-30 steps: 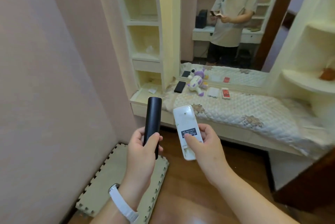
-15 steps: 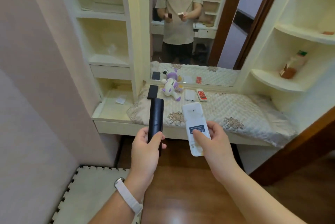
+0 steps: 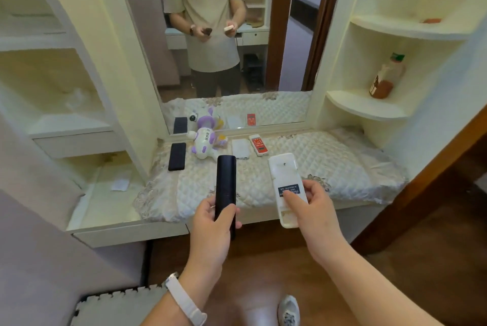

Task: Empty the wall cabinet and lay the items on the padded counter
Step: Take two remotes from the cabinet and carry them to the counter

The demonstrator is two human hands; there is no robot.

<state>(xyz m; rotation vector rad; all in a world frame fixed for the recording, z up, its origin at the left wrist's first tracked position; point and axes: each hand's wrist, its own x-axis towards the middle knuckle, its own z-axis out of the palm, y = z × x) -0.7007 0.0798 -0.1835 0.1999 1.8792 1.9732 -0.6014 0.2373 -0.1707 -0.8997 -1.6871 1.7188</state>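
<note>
My left hand [image 3: 210, 230] grips a slim black remote [image 3: 225, 183] by its lower end, held upright over the front edge of the padded counter [image 3: 342, 167]. My right hand [image 3: 313, 209] holds a white remote [image 3: 286, 178] back side up, with a dark label showing. On the quilted pad lie a black phone [image 3: 177, 156], a purple and white plush toy [image 3: 205, 138], a flat white device [image 3: 240, 148] and a small red and white remote [image 3: 259, 144]. All four rest near the mirror.
A mirror [image 3: 218, 35] stands behind the counter and reflects a person. Open shelves rise at the left [image 3: 66, 120]. The right corner shelves [image 3: 369, 106] hold a brown bottle [image 3: 386, 77]. A foam mat [image 3: 118, 307] lies on the wooden floor.
The view has swung from the left wall to face the counter and has come closer. Both hands, still holding the remotes, now reach over the counter's front edge.
</note>
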